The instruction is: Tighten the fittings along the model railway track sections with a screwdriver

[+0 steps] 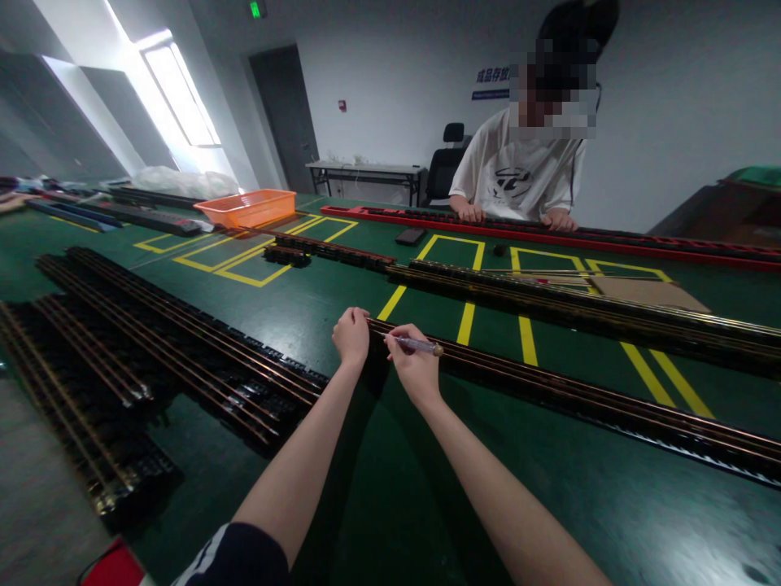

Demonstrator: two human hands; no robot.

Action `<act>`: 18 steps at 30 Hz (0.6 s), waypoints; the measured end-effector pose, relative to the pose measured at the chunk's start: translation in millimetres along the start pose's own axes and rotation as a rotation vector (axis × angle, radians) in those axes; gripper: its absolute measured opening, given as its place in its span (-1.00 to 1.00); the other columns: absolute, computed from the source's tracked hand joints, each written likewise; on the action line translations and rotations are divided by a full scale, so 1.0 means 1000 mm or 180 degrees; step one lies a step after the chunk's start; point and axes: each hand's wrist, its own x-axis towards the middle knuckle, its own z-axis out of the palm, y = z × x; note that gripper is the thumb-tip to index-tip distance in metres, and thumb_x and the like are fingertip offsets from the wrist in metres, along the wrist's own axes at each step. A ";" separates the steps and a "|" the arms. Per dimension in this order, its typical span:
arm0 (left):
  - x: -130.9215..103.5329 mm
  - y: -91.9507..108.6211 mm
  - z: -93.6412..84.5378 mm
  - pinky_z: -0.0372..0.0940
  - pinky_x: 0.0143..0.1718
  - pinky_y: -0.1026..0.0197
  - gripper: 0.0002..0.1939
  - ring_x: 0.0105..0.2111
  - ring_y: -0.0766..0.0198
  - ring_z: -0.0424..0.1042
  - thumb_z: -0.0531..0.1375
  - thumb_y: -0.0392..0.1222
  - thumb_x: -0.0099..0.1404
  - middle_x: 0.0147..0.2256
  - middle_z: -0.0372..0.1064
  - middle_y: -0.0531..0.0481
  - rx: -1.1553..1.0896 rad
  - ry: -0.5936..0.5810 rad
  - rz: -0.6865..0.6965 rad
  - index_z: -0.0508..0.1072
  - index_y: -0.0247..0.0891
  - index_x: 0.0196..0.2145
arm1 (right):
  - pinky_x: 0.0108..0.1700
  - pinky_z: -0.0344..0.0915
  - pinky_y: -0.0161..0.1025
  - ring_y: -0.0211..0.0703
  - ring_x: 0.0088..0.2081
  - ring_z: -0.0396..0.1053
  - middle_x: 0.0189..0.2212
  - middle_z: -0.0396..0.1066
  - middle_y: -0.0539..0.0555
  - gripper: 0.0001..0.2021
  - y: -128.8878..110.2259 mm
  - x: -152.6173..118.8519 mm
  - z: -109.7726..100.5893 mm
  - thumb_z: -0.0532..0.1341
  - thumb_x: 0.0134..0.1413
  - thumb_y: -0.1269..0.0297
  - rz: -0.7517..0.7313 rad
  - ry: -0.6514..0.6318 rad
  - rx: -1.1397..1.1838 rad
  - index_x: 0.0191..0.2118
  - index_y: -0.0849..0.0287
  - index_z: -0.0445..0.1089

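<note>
Left hand: our left hand (pixel 352 335), fingers curled together at the near end of the long black rail with copper-coloured rods (pixel 586 388).
Right hand: our right hand (pixel 416 366), fingers clamped on the slim translucent pen-shaped tool (pixel 417 344).
Rail: flat on our green tabletop (pixel 244 496).
</note>
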 end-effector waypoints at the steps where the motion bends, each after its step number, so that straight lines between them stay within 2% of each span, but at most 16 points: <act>1: 0.000 0.000 0.000 0.25 -0.17 0.16 -0.65 -0.21 0.11 0.47 -0.08 -0.20 0.30 -0.29 0.54 -0.04 0.0001 -0.0002 -0.0004 0.51 -0.16 -0.38 | -0.47 0.32 -0.30 -0.22 -0.53 0.39 -0.49 0.44 0.00 -0.83 0.000 0.000 0.000 0.20 0.09 0.15 -0.0018 -0.0001 -0.0012 -0.38 0.14 0.36; 18: 0.000 -0.001 0.002 0.25 -0.21 0.20 -0.65 -0.24 0.15 0.48 -0.07 -0.21 0.31 -0.31 0.53 -0.02 -0.0030 -0.0068 0.0123 0.50 -0.17 -0.40 | -0.44 0.28 -0.29 -0.21 -0.53 0.37 -0.53 0.39 -0.03 -0.83 -0.001 -0.001 -0.003 0.19 0.09 0.15 0.0016 -0.0028 -0.0151 -0.39 0.14 0.36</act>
